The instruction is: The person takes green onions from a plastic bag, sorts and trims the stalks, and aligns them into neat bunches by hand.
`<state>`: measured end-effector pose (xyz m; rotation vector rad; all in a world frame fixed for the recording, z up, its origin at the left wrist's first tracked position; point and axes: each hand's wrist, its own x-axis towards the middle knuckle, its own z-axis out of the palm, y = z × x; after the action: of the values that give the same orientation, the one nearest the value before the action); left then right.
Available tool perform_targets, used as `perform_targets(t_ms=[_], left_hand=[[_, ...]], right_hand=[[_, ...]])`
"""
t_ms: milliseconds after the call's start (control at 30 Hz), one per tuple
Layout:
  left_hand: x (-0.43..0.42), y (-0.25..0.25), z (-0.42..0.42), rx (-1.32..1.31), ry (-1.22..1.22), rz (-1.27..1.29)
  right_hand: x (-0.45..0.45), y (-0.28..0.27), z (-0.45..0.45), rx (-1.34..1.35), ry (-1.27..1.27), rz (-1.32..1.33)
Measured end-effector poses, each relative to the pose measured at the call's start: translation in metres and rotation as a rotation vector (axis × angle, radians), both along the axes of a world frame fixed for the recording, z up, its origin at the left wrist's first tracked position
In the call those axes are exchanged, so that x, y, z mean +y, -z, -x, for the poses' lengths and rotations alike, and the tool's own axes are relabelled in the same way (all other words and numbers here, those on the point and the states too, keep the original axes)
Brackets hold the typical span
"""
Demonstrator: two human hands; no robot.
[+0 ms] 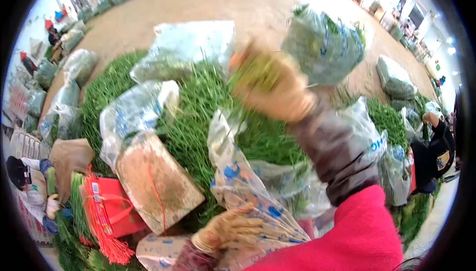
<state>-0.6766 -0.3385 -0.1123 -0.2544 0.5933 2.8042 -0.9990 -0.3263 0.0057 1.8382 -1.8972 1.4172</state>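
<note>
My right hand (277, 85), gloved and blurred by motion, is raised over the greens. Its fingers curl around a small bunch of green stalks (258, 72). Below it lies a heap of long thin green stalks (203, 97), with more greens (270, 144) inside an opened plastic bag (292, 179). My left hand (230, 229), also gloved, rests low with fingers stretched out on a patterned cloth (243, 177) that has blue prints. Left of it stands a dirty pale board (158, 179) with a red string across it.
A red packet (111, 204) with red ties (111, 243) lies at lower left. Filled plastic bags (325, 45) stand on the brown floor (213, 0) ahead. One person (32, 186) works at the left, another (434, 147) at the right.
</note>
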Motion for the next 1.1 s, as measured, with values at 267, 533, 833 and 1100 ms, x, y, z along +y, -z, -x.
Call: perform_targets(t_ms=[267, 533, 833, 1100], left_hand=[[-0.003, 0.034, -0.016, 0.333, -0.488, -0.256], [-0.006, 0.062, -0.074, 0.135, -0.703, -0.096], [-0.002, 0.058, -0.078, -0.112, -0.839, 0.041], [-0.022, 0.134, -0.094, 0.402, -0.528, -0.595]], right_hand=[[-0.026, 0.035, -0.176, 0.268, -0.758, -0.047], [0.017, 0.084, -0.258, 0.120, -1.156, 0.160], [0.014, 0.132, -0.279, 0.156, -1.344, 0.260], [0.028, 0.086, -0.162, -0.622, -0.887, -0.915]])
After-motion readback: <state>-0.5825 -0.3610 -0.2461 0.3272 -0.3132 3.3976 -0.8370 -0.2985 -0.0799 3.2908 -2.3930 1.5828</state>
